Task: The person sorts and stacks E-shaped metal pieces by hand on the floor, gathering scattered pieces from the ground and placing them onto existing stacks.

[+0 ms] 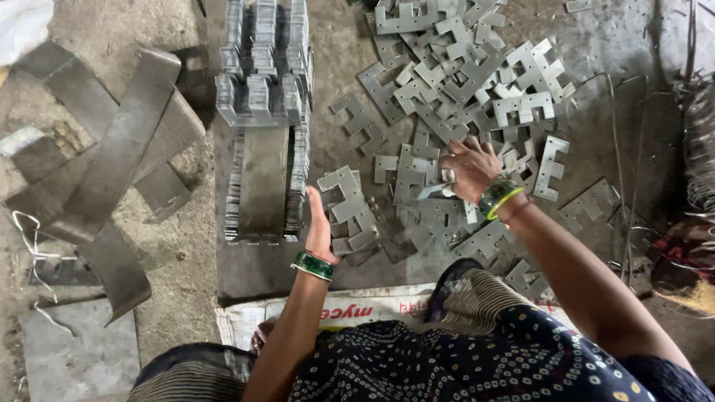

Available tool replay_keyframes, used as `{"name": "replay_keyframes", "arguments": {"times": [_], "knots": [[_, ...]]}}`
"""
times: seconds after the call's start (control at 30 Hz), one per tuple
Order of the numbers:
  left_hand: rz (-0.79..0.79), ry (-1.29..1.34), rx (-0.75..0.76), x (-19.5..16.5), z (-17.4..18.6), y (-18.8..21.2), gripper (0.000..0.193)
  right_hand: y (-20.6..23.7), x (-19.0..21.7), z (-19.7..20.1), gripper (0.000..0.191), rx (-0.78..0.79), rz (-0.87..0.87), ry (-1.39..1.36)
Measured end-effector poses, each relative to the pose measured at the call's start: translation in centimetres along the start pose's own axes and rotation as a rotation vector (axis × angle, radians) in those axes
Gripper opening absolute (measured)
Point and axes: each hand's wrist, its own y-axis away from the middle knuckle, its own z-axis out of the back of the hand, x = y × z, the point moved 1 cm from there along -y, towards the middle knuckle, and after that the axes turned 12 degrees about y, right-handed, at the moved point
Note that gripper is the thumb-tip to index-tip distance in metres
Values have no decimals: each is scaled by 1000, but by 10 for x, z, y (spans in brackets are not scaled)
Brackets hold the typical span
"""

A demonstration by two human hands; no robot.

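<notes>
1. Nearest the camera, at 6 o'clock, lies a dark dotted garment [477, 365] over the person's lap, with a printed white sack [350, 313] just beyond.
2. Left hand [320, 223], fingers straight and open, presses edge-on against the stacked metal plates [264, 171] at 11 o'clock, holding nothing.
3. Right hand [471, 167], at 1 o'clock, has its fingers curled around one flat notched stamping [436, 190] atop the loose pile of stampings [462, 74] on the floor.
4. Bent metal strips [112, 164] lie at 9 o'clock.
</notes>
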Motion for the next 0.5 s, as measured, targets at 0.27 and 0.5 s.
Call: {"name": "replay_keyframes", "arguments": {"times": [0.27, 0.5], "knots": [[126, -84, 210, 21, 8, -13, 91, 20, -14, 20, 35, -189, -133, -436], [-27, -254, 83, 40, 26, -49, 95, 60, -22, -9, 31, -178, -79, -241]]}}
